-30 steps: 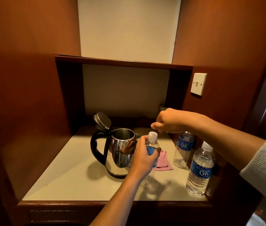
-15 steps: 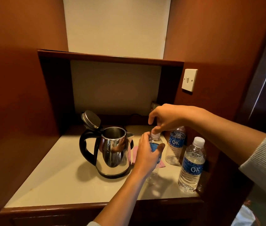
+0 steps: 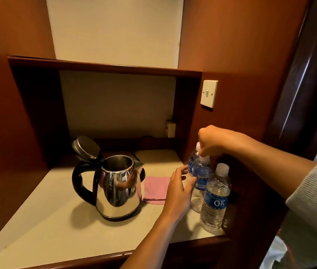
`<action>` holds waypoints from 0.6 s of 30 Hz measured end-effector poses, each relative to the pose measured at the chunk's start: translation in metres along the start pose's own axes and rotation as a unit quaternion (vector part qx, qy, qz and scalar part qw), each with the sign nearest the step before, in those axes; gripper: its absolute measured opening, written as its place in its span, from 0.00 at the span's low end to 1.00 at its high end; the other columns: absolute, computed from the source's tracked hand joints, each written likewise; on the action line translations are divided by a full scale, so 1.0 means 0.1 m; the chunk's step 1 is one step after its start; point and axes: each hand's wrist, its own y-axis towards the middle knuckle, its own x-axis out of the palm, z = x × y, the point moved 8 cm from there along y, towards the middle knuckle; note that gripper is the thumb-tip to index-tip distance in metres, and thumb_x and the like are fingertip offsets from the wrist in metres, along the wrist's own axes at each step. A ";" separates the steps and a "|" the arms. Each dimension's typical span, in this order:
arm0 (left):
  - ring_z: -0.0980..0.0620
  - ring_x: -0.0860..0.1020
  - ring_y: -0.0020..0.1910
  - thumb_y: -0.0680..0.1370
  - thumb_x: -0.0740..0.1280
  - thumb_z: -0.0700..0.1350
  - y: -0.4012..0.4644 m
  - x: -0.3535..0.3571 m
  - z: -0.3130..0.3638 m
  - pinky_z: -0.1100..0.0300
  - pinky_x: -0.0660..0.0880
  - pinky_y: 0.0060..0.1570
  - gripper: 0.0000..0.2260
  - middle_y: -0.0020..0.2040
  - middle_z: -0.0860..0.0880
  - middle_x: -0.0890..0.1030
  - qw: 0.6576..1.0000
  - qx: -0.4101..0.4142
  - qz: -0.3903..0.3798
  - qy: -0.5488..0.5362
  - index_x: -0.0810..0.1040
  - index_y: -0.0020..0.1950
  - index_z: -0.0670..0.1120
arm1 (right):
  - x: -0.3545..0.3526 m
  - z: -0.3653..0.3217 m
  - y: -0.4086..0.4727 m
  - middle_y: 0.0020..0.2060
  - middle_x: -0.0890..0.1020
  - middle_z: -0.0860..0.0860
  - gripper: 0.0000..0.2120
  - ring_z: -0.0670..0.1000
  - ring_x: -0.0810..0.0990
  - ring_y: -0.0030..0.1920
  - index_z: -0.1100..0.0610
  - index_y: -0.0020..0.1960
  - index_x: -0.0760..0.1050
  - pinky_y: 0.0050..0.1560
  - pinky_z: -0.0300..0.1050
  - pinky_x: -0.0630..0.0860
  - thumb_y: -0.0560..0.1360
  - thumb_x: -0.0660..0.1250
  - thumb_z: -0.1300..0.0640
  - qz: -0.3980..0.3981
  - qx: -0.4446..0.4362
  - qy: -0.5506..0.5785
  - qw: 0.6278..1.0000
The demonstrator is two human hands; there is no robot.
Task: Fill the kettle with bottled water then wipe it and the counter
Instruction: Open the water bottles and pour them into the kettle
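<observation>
A steel kettle (image 3: 119, 191) with a black handle stands on the beige counter (image 3: 52, 226), its lid (image 3: 84, 147) flipped open. A pink cloth (image 3: 154, 189) lies just right of it. Three water bottles stand together at the counter's right edge. My right hand (image 3: 218, 140) reaches over them and pinches the white cap of the middle bottle (image 3: 201, 176). My left hand (image 3: 178, 189) is beside that bottle with loose, spread fingers; its thumb is at the label. The front bottle (image 3: 215, 199) shows an OK label and is capped. Of the back bottle (image 3: 198, 145) mainly the cap shows.
The counter sits in a wooden alcove with walls on the left, back and right and a shelf (image 3: 105, 66) overhead. A plug (image 3: 170, 129) and cord are at the back wall, a light switch (image 3: 209, 94) on the right wall.
The bottle has moved right, away from the kettle, and stands with the other two. My left hand has loosened its grip on it. My right hand has come down onto its cap.
</observation>
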 end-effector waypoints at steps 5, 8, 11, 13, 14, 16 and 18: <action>0.68 0.75 0.56 0.84 0.61 0.45 -0.01 0.18 0.01 0.72 0.73 0.54 0.13 0.62 0.55 0.77 1.000 0.003 -0.028 -0.012 0.72 0.68 0.53 | -0.01 0.09 -0.08 0.34 0.76 0.52 0.08 0.50 0.77 0.32 0.60 0.48 0.78 0.28 0.40 0.71 0.75 0.72 0.55 0.010 0.047 -0.004 0.999; 0.70 0.74 0.56 0.84 0.60 0.44 -0.01 0.19 0.02 0.75 0.72 0.53 0.13 0.62 0.56 0.78 0.999 0.008 -0.027 -0.018 0.73 0.68 0.52 | -0.01 0.11 -0.13 0.36 0.76 0.52 0.09 0.51 0.77 0.33 0.59 0.52 0.78 0.30 0.42 0.72 0.75 0.72 0.55 0.030 0.062 -0.002 0.998; 0.68 0.75 0.58 0.84 0.60 0.45 -0.01 0.18 0.00 0.73 0.73 0.54 0.13 0.62 0.56 0.78 0.999 0.004 -0.027 -0.017 0.72 0.68 0.53 | -0.05 0.12 -0.25 0.35 0.75 0.52 0.11 0.50 0.76 0.31 0.60 0.55 0.78 0.30 0.42 0.73 0.77 0.70 0.55 0.027 0.084 -0.003 0.996; 0.66 0.75 0.60 0.84 0.60 0.45 -0.01 0.16 -0.01 0.73 0.72 0.54 0.14 0.64 0.56 0.78 0.999 0.001 -0.031 -0.008 0.72 0.70 0.53 | 0.04 0.13 -0.36 0.38 0.78 0.55 0.15 0.52 0.80 0.32 0.62 0.58 0.76 0.32 0.42 0.79 0.77 0.70 0.53 -0.067 0.107 -0.003 0.992; 0.66 0.74 0.60 0.84 0.60 0.45 -0.01 0.15 -0.01 0.74 0.71 0.54 0.14 0.65 0.56 0.77 1.000 0.002 -0.030 -0.005 0.71 0.70 0.53 | 0.13 0.13 -0.42 0.42 0.81 0.58 0.17 0.54 0.83 0.34 0.62 0.59 0.74 0.37 0.44 0.83 0.77 0.71 0.52 -0.126 0.120 0.009 0.985; 0.65 0.74 0.63 0.84 0.59 0.46 -0.03 0.11 -0.02 0.74 0.70 0.55 0.15 0.66 0.57 0.76 1.000 0.002 -0.025 -0.001 0.70 0.71 0.54 | 0.27 0.13 -0.48 0.50 0.82 0.62 0.21 0.57 0.85 0.38 0.64 0.62 0.73 0.45 0.48 0.84 0.76 0.72 0.52 -0.193 0.131 0.021 0.972; 0.62 0.73 0.65 0.84 0.59 0.46 -0.05 0.05 -0.02 0.71 0.70 0.58 0.15 0.67 0.58 0.75 1.000 -0.005 -0.019 -0.004 0.69 0.71 0.56 | 0.35 0.15 -0.45 0.47 0.84 0.60 0.23 0.55 0.84 0.37 0.67 0.64 0.74 0.43 0.46 0.84 0.76 0.72 0.54 -0.198 0.136 0.011 0.971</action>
